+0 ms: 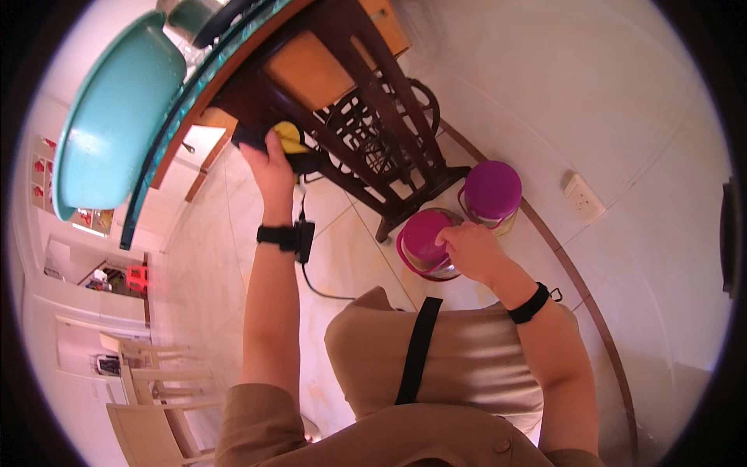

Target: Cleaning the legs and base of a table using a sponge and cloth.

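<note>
My left hand (271, 169) is raised under the edge of the glass-topped table, gripping a black and yellow cloth-like item (287, 138), partly hidden by the fingers. Lower down, my right hand (475, 251) is at the edge of a pink lid (425, 234) on a clear jar with a pink handle; whether the fingers grip the lid or only touch it, I cannot tell. Just beyond it, near the wall, stands a second clear jar with a purple lid (493, 190). Both jars are on the tiled floor beside a dark wooden stand leg (402, 204).
A turquoise plastic basin (119, 117) sits on the glass-topped table (153, 166). Black ironwork (379, 140) shows between the stand's legs. A wall socket (583, 197) is at the right. Pale wooden chairs (146, 429) stand at the lower left.
</note>
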A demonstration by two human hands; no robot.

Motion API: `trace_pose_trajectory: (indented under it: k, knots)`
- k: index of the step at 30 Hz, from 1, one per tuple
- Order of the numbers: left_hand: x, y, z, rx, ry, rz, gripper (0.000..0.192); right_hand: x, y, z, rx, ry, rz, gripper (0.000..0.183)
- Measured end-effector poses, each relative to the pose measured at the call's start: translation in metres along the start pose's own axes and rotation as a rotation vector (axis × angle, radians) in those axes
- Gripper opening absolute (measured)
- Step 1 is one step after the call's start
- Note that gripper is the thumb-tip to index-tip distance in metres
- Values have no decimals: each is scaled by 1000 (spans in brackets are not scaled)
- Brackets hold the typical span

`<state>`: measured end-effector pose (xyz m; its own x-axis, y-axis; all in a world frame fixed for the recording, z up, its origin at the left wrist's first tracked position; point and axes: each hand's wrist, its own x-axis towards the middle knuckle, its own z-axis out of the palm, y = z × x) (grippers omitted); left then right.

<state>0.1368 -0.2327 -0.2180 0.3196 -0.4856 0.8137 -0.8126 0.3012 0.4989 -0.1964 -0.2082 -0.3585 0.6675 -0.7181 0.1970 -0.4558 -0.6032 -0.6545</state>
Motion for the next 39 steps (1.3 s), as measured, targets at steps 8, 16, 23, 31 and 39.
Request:
trace_pose_trajectory:
  k: [8,16,23,31,39]
  knots:
    - [-63,-26,36,261,36,80,25,7,-8,4,7,-49,-16,14]
    - [-206,-105,34,-78,-383,-666,36,3,-4,13,2,-61,-30,14]
    - [-301,-209,30,-284,-208,-1381,35,-17,1,6,-32,-183,55,18]
    - [-372,-251,55,50,-883,-851,52,-47,11,9,-108,-289,169,25]
    - [-356,-171,79,117,-689,-1187,45,-35,14,8,-39,-295,186,25]
